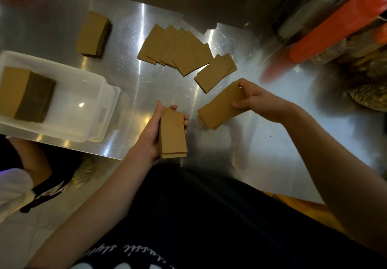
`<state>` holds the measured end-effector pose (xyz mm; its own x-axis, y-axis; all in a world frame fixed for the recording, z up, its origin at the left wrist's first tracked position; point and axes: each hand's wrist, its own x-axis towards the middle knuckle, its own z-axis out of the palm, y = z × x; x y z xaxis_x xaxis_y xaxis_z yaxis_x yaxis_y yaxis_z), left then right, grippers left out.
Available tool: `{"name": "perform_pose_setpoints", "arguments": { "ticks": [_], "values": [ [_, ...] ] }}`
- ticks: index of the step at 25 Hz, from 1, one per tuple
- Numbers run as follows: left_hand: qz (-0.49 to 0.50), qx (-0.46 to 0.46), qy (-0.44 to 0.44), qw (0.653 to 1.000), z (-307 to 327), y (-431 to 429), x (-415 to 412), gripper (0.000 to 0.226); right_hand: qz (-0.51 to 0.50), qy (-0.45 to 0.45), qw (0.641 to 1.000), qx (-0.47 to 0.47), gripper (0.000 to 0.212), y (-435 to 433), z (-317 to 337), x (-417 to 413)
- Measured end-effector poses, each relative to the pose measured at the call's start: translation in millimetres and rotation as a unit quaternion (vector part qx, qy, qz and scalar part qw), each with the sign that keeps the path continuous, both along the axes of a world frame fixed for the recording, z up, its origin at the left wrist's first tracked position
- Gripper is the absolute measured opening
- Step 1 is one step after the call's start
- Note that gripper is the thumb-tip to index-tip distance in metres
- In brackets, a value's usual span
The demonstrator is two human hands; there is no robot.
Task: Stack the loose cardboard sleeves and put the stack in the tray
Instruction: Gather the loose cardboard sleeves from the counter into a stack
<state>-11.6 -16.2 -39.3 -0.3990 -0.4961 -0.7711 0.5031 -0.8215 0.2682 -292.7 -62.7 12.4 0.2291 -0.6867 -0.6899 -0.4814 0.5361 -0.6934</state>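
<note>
My left hand (151, 131) grips a small stack of brown cardboard sleeves (172, 134) upright above the steel table. My right hand (257, 100) pinches a few more sleeves (219, 106) by their right end, held flat and tilted just over the table. Several loose sleeves (178, 50) lie fanned out in the middle of the table, and a few more (215, 72) lie beside them. A white plastic tray (96, 109) stands at the left with a thick stack of sleeves (23, 94) inside it. Another stack (93, 34) rests on the table behind the tray.
The steel table (282, 143) has its front edge near my body. An orange object (335, 25) and bags of dried goods (368, 95) crowd the right back corner. Another person's arm and sleeve (23, 164) show at the lower left beside the tray.
</note>
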Motion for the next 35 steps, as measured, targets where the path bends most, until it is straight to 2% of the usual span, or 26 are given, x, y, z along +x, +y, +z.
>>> {"name": "perform_pose_setpoints", "arguments": {
  "ticks": [3,5,7,10,13,15,18,19,21,24,27,31,33,35],
  "values": [
    [-0.066,0.001,-0.055,0.996,-2.7,-2.3,-1.1,0.058,0.066,-0.072,0.995,0.013,0.038,-8.7,30.2,19.7],
    [-0.111,0.002,-0.064,0.992,-0.6,-4.3,-3.5,0.069,0.121,-0.071,0.990,0.007,0.040,-10.1,35.3,42.2],
    [-0.134,0.008,-0.048,0.990,4.6,-6.0,-6.1,0.081,0.202,-0.019,0.978,-0.044,0.044,-7.4,31.4,68.1],
    [-0.136,0.006,-0.006,0.991,8.0,-5.1,-4.3,0.082,0.278,0.091,0.939,-0.181,0.055,-2.5,17.7,95.4],
    [-0.116,0.016,0.021,0.993,8.0,-2.1,-2.9,0.069,0.264,0.126,0.922,-0.254,0.055,5.3,8.4,106.7],
    [-0.118,-0.001,0.038,0.992,3.9,-1.9,-4.3,0.065,0.234,0.126,0.927,-0.263,0.056,5.0,4.4,103.8],
    [-0.074,0.002,0.120,0.990,-5.0,-4.5,-1.7,0.067,0.067,0.121,0.956,-0.257,0.047,-21.9,-10.7,78.0],
    [-0.057,0.007,0.134,0.989,-8.6,-6.0,1.1,0.062,0.005,0.147,0.956,-0.255,0.042,-38.0,-20.3,65.1],
    [-0.050,0.013,0.136,0.989,-13.0,-8.7,6.5,0.056,-0.048,0.243,0.943,-0.224,0.045,-69.8,-36.6,42.7],
    [-0.053,0.019,0.118,0.991,-17.3,-14.3,10.4,0.056,-0.012,0.372,0.915,-0.155,0.059,-102.0,-54.2,28.5],
    [-0.052,0.022,0.102,0.993,-17.5,-18.6,10.2,0.059,0.036,0.417,0.902,-0.108,0.081,-112.6,-61.3,27.8],
    [-0.044,0.022,0.093,0.994,-17.9,-22.4,10.9,0.066,0.052,0.401,0.912,-0.065,0.105,-114.8,-76.0,24.1],
    [-0.042,0.024,0.088,0.995,-18.3,-22.3,10.6,0.069,0.020,0.350,0.935,-0.057,0.099,-113.9,-79.4,16.6],
    [-0.048,0.026,0.086,0.995,-18.0,-22.1,8.6,0.072,-0.029,0.248,0.966,-0.060,0.080,-108.7,-76.6,5.6]
  ]
}}
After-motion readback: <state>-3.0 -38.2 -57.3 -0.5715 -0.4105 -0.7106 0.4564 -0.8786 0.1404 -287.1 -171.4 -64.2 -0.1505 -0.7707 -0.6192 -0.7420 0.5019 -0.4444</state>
